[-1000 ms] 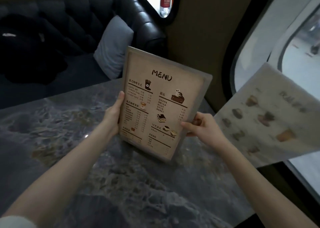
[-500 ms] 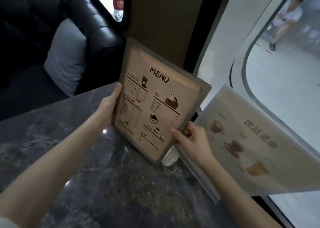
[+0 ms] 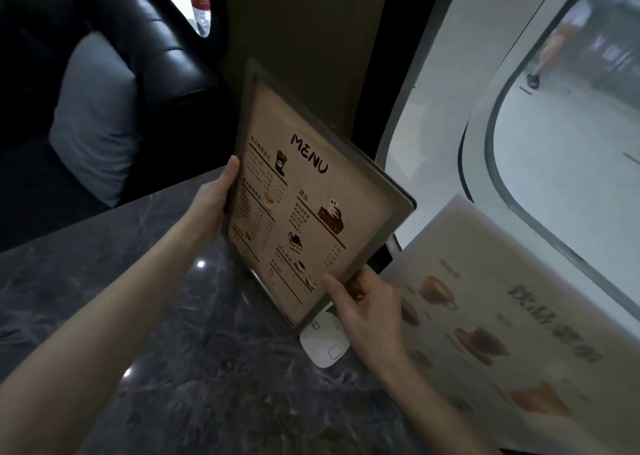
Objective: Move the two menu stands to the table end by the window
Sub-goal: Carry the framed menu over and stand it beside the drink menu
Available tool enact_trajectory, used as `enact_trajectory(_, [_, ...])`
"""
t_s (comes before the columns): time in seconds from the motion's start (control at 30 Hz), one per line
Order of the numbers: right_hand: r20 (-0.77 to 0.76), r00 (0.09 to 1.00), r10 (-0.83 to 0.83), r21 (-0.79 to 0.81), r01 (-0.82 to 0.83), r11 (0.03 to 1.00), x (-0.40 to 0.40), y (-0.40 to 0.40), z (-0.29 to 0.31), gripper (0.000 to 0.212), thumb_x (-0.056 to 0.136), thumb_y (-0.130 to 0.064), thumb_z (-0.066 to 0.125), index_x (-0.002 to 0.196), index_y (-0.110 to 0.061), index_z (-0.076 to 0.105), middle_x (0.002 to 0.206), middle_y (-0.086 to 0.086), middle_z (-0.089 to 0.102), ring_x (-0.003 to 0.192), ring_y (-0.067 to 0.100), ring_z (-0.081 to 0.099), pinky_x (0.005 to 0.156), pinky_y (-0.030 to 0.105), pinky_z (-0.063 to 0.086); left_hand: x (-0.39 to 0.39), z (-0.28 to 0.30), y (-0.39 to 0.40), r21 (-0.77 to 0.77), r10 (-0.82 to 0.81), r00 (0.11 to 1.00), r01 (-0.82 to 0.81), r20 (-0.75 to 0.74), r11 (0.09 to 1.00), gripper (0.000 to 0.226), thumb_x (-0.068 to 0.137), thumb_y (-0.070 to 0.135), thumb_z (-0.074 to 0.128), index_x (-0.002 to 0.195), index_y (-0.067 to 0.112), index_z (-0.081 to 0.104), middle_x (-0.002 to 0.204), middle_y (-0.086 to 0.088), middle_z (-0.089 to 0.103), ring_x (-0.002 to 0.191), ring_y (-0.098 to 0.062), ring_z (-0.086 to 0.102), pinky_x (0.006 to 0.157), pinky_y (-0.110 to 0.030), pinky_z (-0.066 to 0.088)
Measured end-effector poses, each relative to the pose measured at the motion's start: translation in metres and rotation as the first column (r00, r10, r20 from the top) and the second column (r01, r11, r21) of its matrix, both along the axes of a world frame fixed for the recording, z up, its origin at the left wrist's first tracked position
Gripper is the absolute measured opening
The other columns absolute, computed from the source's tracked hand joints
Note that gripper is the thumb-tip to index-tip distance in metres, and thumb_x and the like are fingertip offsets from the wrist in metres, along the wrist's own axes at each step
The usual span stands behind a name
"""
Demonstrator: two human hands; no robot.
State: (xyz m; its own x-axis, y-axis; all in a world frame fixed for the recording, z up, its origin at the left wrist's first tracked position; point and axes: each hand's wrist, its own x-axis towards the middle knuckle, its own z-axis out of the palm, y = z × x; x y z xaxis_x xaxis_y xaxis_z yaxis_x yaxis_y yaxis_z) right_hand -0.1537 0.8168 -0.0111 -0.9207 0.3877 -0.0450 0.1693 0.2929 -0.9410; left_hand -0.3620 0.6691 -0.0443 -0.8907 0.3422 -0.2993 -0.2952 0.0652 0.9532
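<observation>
Both hands clamped on the brown menu stand point(image 3: 304, 209): left hand point(image 3: 211, 205) gripping its left edge, thumb on the front; right hand point(image 3: 367, 309) pinching the lower right corner, fingers hidden behind. Tilted, held at the window end of the dark marble counter point(image 3: 138, 316), just above a white base point(image 3: 323, 345). Right of the brown stand, the pale second menu stand point(image 3: 502, 316), blurred, print hard to read, cut off by the frame edge.

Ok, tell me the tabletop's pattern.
Dark grey marble with pale veining, clearest in the head view.
</observation>
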Motion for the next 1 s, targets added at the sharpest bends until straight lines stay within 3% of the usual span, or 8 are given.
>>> enact_trajectory(0.13, [0.012,1.0,0.02,0.021,-0.021,1.0,-0.007,0.0,-0.003,0.029,0.085,-0.021,0.06,0.114,-0.017,0.06,0.091,-0.037,0.052,0.083,-0.013,0.058,0.072,0.005,0.05,-0.005,-0.006,0.006,0.013,-0.004,1.0,0.005,-0.027,1.0,0.058,0.071,0.066,0.042,0.099,0.021,0.065,0.103,-0.002,0.068,0.077,0.0,0.07,0.055,-0.009,0.051])
enact_trajectory(0.27, [-0.002,1.0,0.013,0.011,-0.013,1.0,-0.013,0.001,-0.006,0.027,0.085,-0.018,0.06,0.112,-0.017,0.061,0.09,-0.037,0.053,0.083,-0.023,0.056,0.07,0.003,0.049,-0.011,-0.007,0.007,0.031,-0.009,1.0,0.009,-0.016,0.999,0.059,0.07,0.066,0.043,0.101,0.021,0.065,0.103,-0.004,0.068,0.084,-0.006,0.07,0.057,-0.012,0.052])
enact_trajectory(0.47, [-0.009,1.0,0.003,-0.019,-0.003,1.0,-0.014,0.002,-0.009,0.029,0.085,-0.018,0.059,0.114,-0.016,0.06,0.094,-0.032,0.056,0.084,-0.02,0.057,0.071,0.003,0.049,-0.013,-0.012,0.005,0.009,-0.017,0.999,0.017,-0.045,1.0,0.067,0.07,0.069,0.044,0.108,0.018,0.065,0.112,-0.008,0.067,0.094,-0.012,0.068,0.065,-0.014,0.053])
enact_trajectory(0.63, [-0.007,1.0,-0.023,-0.022,0.023,0.999,-0.013,0.002,-0.009,0.029,0.086,-0.018,0.06,0.115,-0.014,0.06,0.113,-0.004,0.067,0.103,0.008,0.063,0.078,0.011,0.053,-0.008,-0.013,0.01,0.01,0.048,0.998,-0.047,-0.047,0.999,0.055,0.089,0.054,0.036,0.114,0.013,0.061,0.104,-0.002,0.068,0.085,-0.004,0.069,0.061,-0.011,0.051])
enact_trajectory(0.7, [0.001,1.0,-0.019,-0.023,0.019,1.0,-0.013,0.002,-0.007,0.029,0.086,-0.018,0.06,0.114,-0.015,0.06,0.115,0.0,0.067,0.104,0.011,0.063,0.075,0.011,0.054,-0.004,-0.011,0.013,-0.009,0.068,0.997,-0.069,-0.046,0.998,0.056,0.09,0.054,0.034,0.117,0.012,0.06,0.105,0.0,0.067,0.088,-0.004,0.067,0.062,-0.011,0.051])
enact_trajectory(0.9, [0.039,0.999,0.018,0.085,-0.021,0.996,-0.012,0.002,0.002,0.036,0.087,-0.022,0.057,0.122,-0.014,0.054,0.123,0.001,0.064,0.111,0.013,0.06,0.085,0.02,0.054,0.01,-0.009,0.02,-0.154,0.144,0.987,-0.153,-0.066,0.976,0.056,0.093,0.054,0.023,0.132,0.016,0.04,0.12,0.002,0.049,0.11,-0.014,0.046,0.1,-0.036,0.036])
enact_trajectory(1.0, [0.169,0.984,0.051,0.15,-0.077,0.986,-0.011,0.004,0.012,0.037,0.089,-0.023,0.056,0.124,-0.012,0.052,0.124,0.002,0.063,0.109,0.013,0.06,0.07,0.006,0.047,0.023,-0.011,0.016,-0.273,0.105,0.986,-0.139,-0.133,0.952,0.057,0.091,0.051,0.027,0.137,0.017,0.034,0.138,-0.008,0.044,0.125,-0.026,0.043,0.105,-0.047,0.035])
